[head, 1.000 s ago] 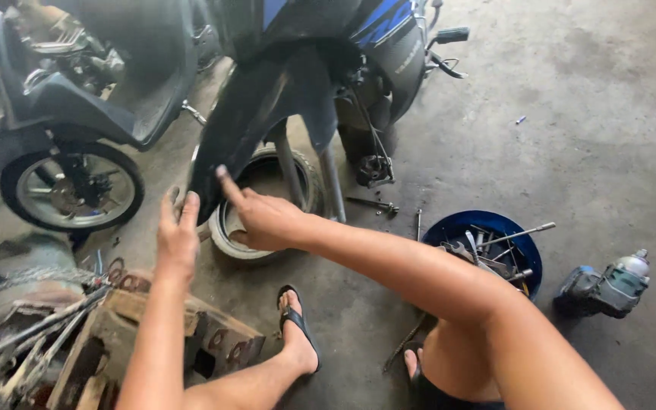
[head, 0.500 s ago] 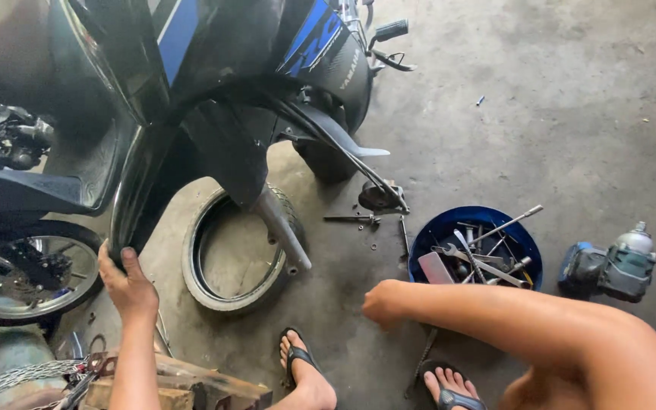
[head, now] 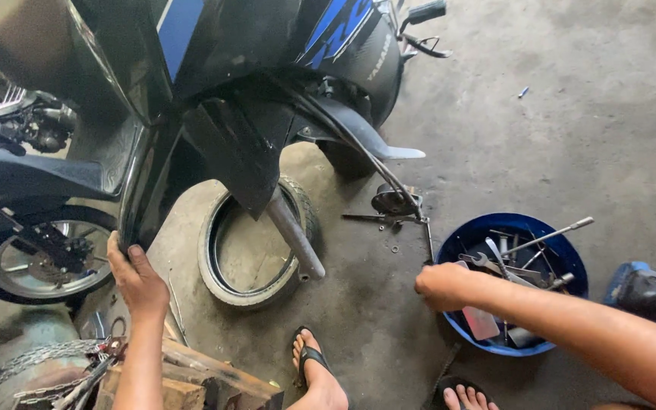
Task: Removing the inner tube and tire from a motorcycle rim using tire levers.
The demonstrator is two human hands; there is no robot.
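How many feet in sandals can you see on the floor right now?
2. One foot in a black sandal is at the bottom centre, below the loose tyre. The other foot is at the bottom edge, below the blue tool bowl, largely cut off.

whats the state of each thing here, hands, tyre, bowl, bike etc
left hand: gripping the edge of the motorcycle's dark body panel
right hand: closed, at the rim of the blue bowl
blue bowl: upright on the floor, full of metal tools
tyre: off its wheel, lying flat on the floor
motorcycle: front wheel off, bare fork leg over the tyre
power tool: lying on the floor
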